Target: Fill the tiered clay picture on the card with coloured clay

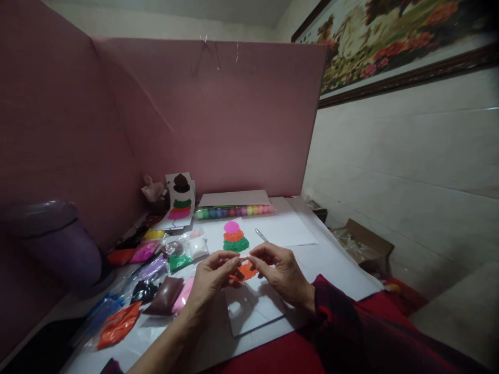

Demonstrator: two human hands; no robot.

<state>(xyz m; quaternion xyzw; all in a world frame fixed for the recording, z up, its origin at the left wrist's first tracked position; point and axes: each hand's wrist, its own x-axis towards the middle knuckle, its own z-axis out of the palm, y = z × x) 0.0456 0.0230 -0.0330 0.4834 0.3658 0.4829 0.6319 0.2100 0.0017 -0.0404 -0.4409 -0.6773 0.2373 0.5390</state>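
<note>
My left hand (218,271) and my right hand (277,271) meet over a white card (255,306), thumbs and forefingers pinched close together. Something small and pale seems to be between the fingertips, too small to make out. Clay-like patches lie on the card: a magenta patch (232,227) at the top, an orange band (233,237) and a textured green band (236,244) under it. Lower down, an orange patch (247,270) is partly hidden by my fingers. A slim silvery tool (261,235) rests beyond my right hand.
Bagged colored clay, including a brown pack (166,295) and an orange pack (118,324), crowds the left. A finished-looking card (181,210) leans at the back, beside a row of colored balls (236,211). A purple bin (64,246) stands left; an open cardboard box (364,244) sits right.
</note>
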